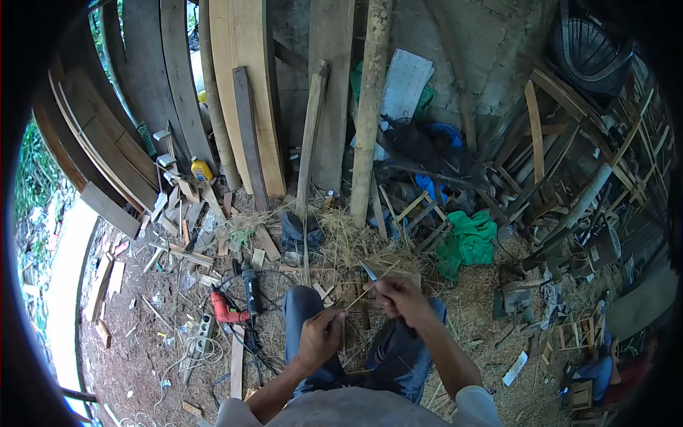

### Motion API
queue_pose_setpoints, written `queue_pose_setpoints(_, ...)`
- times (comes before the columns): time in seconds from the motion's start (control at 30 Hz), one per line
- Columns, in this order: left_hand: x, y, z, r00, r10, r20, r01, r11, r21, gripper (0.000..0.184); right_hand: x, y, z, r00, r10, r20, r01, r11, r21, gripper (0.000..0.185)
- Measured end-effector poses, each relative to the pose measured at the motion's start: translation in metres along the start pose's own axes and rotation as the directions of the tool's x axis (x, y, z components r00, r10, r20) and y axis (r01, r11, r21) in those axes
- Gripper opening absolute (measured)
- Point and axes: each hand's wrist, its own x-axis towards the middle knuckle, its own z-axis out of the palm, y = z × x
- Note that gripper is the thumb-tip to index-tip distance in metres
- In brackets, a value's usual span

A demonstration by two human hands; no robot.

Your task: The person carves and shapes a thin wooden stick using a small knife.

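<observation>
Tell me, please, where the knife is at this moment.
In the head view, the knife is just right of centre, in the right hand, pointing up and left beside the thin strip.

The right hand (402, 300) hides the handle of the knife (368, 270) from me. At four o'clock the dark rim cuts off a person (601, 377); at two, part of a wheel (588, 44). Faint marks on the one-o'clock sheet (407, 84) are too small for me.
</observation>
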Motion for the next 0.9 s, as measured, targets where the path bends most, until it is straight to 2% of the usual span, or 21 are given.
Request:
queue_pose_setpoints(0.07, 0.001, 0.003, 0.001, 0.987, -0.14, 0.074, 0.14, 0.99, 0.007, 0.014, -0.011, -0.001, 0.022, 0.999, 0.032, 0.008, -0.031, 0.987, -0.155, 0.027)
queue_pose_setpoints(0.1, 0.002, 0.002, 0.002, 0.987, -0.139, 0.075, 0.139, 0.99, 0.005, 0.014, -0.008, 0.006, 0.02, 0.999, 0.031, 0.006, -0.03, 0.987, -0.155, 0.027)
queue_pose_setpoints(0.17, -0.001, 0.002, 0.001, 0.952, -0.26, 0.161, 0.273, 0.96, -0.067, 0.016, -0.001, 0.025, 0.017, 0.997, 0.053, 0.059, -0.046, 0.992, -0.119, 0.026)
queue_pose_setpoints(0.2, -0.004, 0.002, -0.002, 0.951, -0.265, 0.162, 0.278, 0.958, -0.066, 0.016, -0.002, 0.015, 0.012, 0.997, 0.069, -0.026, -0.07, 0.996, -0.05, 0.023)
queue_pose_setpoints(0.27, -0.004, 0.002, -0.005, 0.92, -0.307, 0.245, 0.347, 0.927, -0.141, 0.018, -0.003, 0.007, -0.004, 0.997, 0.071, -0.025, -0.071, 0.997, -0.026, 0.022)
queue_pose_setpoints(0.33, -0.003, 0.001, -0.001, 0.921, -0.308, 0.24, 0.359, 0.909, -0.21, 0.018, -0.007, 0.004, -0.003, 0.997, 0.075, -0.031, -0.075, 0.997, -0.004, 0.021)
queue_pose_setpoints(0.4, -0.003, 0.005, 0.004, 0.919, -0.309, 0.245, 0.372, 0.886, -0.276, 0.018, -0.013, 0.007, 0.01, 0.998, 0.018, -0.052, -0.026, 0.99, -0.14, 0.02)
queue_pose_setpoints(0.53, 0.0, 0.003, 0.005, 0.916, -0.325, 0.236, 0.373, 0.906, -0.2, 0.018, -0.013, 0.007, 0.009, 0.999, 0.023, 0.041, -0.016, 0.988, -0.155, 0.019)
queue_pose_setpoints(0.63, 0.0, 0.002, 0.004, 0.928, -0.3, 0.22, 0.337, 0.929, -0.154, 0.018, -0.009, 0.002, 0.002, 0.997, 0.056, 0.045, -0.053, 0.997, -0.062, 0.017)
queue_pose_setpoints(0.7, -0.001, 0.002, 0.005, 0.934, -0.289, 0.212, 0.318, 0.94, -0.121, 0.018, -0.016, -0.004, 0.004, 0.999, 0.04, 0.024, -0.035, 0.984, -0.177, 0.016)
queue_pose_setpoints(0.77, -0.002, 0.0, 0.006, 0.976, -0.168, 0.14, 0.186, 0.974, -0.13, 0.015, -0.015, -0.008, -0.013, 1.0, -0.002, -0.007, 0.001, 0.984, -0.177, 0.016)
queue_pose_setpoints(0.8, -0.001, 0.002, 0.005, 0.976, -0.165, 0.139, 0.183, 0.975, -0.129, 0.015, -0.014, -0.009, -0.019, 0.998, -0.042, -0.038, 0.034, 0.983, -0.18, 0.015)
queue_pose_setpoints(0.87, 0.001, 0.009, 0.003, 0.946, -0.256, 0.199, 0.265, 0.964, -0.02, 0.017, -0.012, -0.01, -0.022, 0.998, -0.037, -0.059, 0.025, 0.979, -0.2, 0.015)
queue_pose_setpoints(0.9, 0.003, 0.012, 0.004, 0.945, -0.259, 0.2, 0.269, 0.963, -0.022, 0.017, -0.013, -0.009, -0.024, 0.996, -0.029, -0.086, 0.009, 0.976, -0.217, 0.015)
